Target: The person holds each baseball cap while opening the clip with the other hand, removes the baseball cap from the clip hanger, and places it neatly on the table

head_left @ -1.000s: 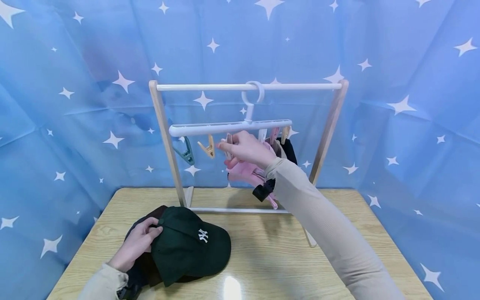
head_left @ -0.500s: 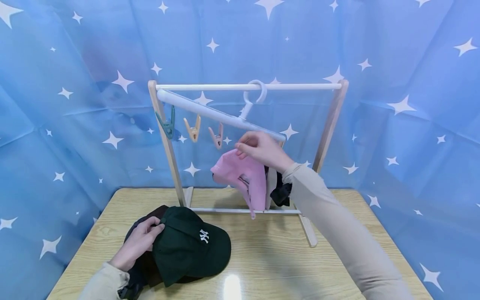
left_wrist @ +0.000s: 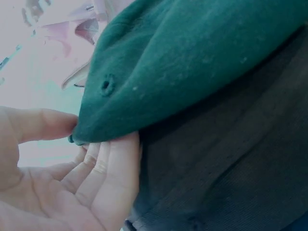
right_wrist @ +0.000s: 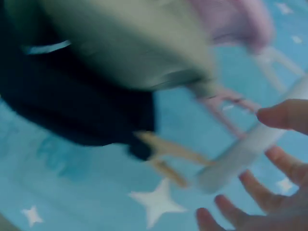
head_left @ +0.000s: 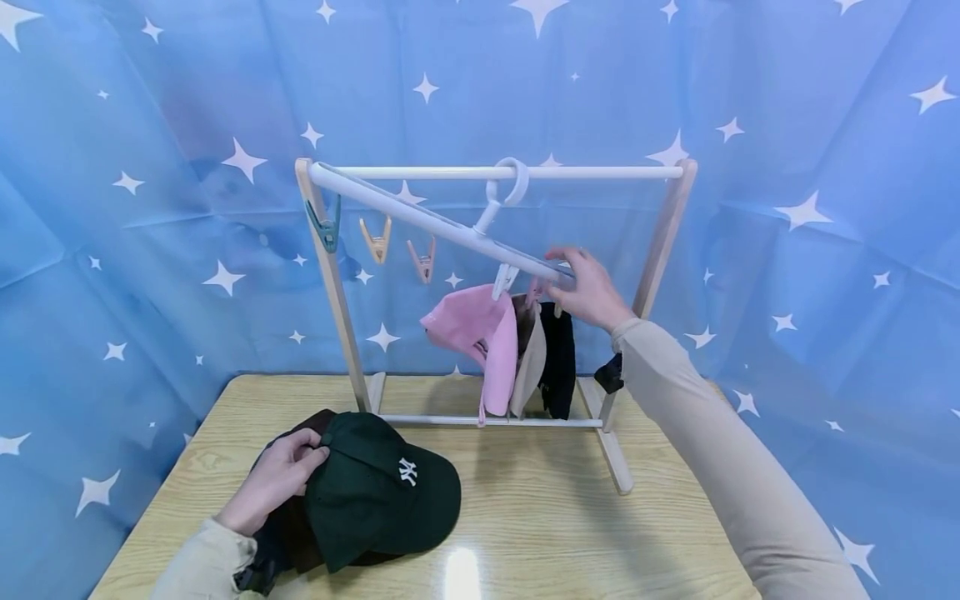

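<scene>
My left hand (head_left: 279,479) pinches the crown of a dark green baseball cap (head_left: 382,492) with a white emblem, at the table's front left. A dark brown cap (left_wrist: 231,159) lies beneath it. My right hand (head_left: 588,292) is at the lowered right end of a white clip hanger (head_left: 420,218), fingers spread, thumb and fingertips on either side of the bar. From its clips hang a pink cap (head_left: 501,358), a beige cap (head_left: 529,367) and a black cap (head_left: 557,367). Green (head_left: 326,225), yellow (head_left: 377,242) and pink (head_left: 423,262) clips on the raised left side hold nothing.
The hanger hooks over the white top rod (head_left: 600,173) of a wooden-sided rack (head_left: 663,237) standing at the back of the wood-grain table (head_left: 540,533). A blue curtain with white stars (head_left: 802,212) surrounds the table.
The right hand has left the pink cap's clip and moved right to the hanger's end. The hanger has tipped from nearly level to left side up. The left hand has stayed on the green cap.
</scene>
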`<state>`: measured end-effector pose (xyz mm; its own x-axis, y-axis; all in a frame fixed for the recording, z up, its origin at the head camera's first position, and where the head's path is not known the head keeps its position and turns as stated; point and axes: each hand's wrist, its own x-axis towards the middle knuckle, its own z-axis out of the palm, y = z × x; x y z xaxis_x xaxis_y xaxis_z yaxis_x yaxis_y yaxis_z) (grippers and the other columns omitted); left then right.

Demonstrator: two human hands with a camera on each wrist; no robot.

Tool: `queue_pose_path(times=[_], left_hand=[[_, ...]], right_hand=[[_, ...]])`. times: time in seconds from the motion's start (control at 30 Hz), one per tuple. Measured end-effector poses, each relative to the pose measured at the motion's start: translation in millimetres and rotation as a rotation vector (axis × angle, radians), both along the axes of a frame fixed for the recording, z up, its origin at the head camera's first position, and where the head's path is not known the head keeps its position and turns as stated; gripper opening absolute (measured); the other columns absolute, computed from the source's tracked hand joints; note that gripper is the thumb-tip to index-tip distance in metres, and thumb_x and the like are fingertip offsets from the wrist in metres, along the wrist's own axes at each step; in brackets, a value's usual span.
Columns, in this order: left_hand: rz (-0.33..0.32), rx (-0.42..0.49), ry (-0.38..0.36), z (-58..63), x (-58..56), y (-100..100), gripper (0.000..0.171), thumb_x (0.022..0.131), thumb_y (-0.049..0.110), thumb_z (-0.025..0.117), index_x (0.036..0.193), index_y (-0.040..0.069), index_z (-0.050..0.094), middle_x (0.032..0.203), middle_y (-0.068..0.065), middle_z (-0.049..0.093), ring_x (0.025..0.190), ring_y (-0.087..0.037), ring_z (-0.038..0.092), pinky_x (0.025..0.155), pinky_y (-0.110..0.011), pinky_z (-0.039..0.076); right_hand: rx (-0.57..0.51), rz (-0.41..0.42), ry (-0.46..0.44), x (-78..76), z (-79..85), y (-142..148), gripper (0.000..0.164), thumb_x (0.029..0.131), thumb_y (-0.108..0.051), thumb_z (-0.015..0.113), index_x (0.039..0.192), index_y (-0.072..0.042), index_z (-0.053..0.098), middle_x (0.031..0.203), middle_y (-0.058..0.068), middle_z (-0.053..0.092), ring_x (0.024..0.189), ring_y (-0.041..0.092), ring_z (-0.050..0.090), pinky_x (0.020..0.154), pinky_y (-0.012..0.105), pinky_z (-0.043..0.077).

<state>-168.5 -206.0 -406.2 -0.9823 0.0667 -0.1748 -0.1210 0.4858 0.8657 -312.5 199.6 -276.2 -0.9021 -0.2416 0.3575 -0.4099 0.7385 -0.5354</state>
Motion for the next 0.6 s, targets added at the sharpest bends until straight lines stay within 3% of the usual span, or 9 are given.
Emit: queue_pose_path(times=[0.1, 0.2, 0.37, 0.6], left_hand=[[-0.006, 0.009, 0.003, 0.9, -0.6, 0.4, 0.020, 0.090, 0.020, 0.052, 0.095, 0.001, 0.052, 0.074, -0.007, 0.051, 0.066, -0.020, 0.051, 0.057, -0.033, 0.046], [-0.015, 0.022, 0.004, 0.6, -1.2, 0.7, 0.020, 0.090, 0.019, 0.052, 0.095, 0.000, 0.052, 0.073, -0.007, 0.051, 0.066, -0.020, 0.051, 0.058, -0.033, 0.046], [-0.019, 0.016, 0.016, -0.1, -1.8, -0.2, 0.019, 0.089, 0.018, 0.053, 0.093, 0.000, 0.052, 0.072, -0.006, 0.049, 0.064, -0.020, 0.051, 0.057, -0.033, 0.046], [-0.026, -0.045, 0.021, 4.0, -2.5, -1.7, 0.018, 0.090, 0.016, 0.051, 0.099, 0.001, 0.052, 0.078, -0.007, 0.052, 0.065, -0.020, 0.051, 0.058, -0.033, 0.045]], right_hand=[[0.030, 0.011, -0.018, -6.4, -12.4, 9.6, 0.044, 0.086, -0.010, 0.055, 0.128, -0.005, 0.042, 0.124, 0.022, 0.044, 0.091, 0.028, 0.050, 0.066, 0.039, 0.041], [0.028, 0.021, 0.019, -8.7, -21.1, 17.1, 0.038, 0.088, -0.010, 0.052, 0.126, -0.006, 0.045, 0.119, 0.021, 0.049, 0.075, 0.026, 0.054, 0.054, 0.035, 0.040], [0.036, 0.024, 0.133, -2.7, -24.3, 23.4, 0.034, 0.089, -0.010, 0.054, 0.122, -0.009, 0.051, 0.114, 0.014, 0.055, 0.077, 0.025, 0.055, 0.058, 0.037, 0.039], [0.079, -0.043, 0.267, 9.4, -23.9, 27.2, 0.037, 0.085, -0.008, 0.059, 0.122, -0.009, 0.054, 0.115, 0.013, 0.055, 0.094, 0.030, 0.055, 0.075, 0.045, 0.044]])
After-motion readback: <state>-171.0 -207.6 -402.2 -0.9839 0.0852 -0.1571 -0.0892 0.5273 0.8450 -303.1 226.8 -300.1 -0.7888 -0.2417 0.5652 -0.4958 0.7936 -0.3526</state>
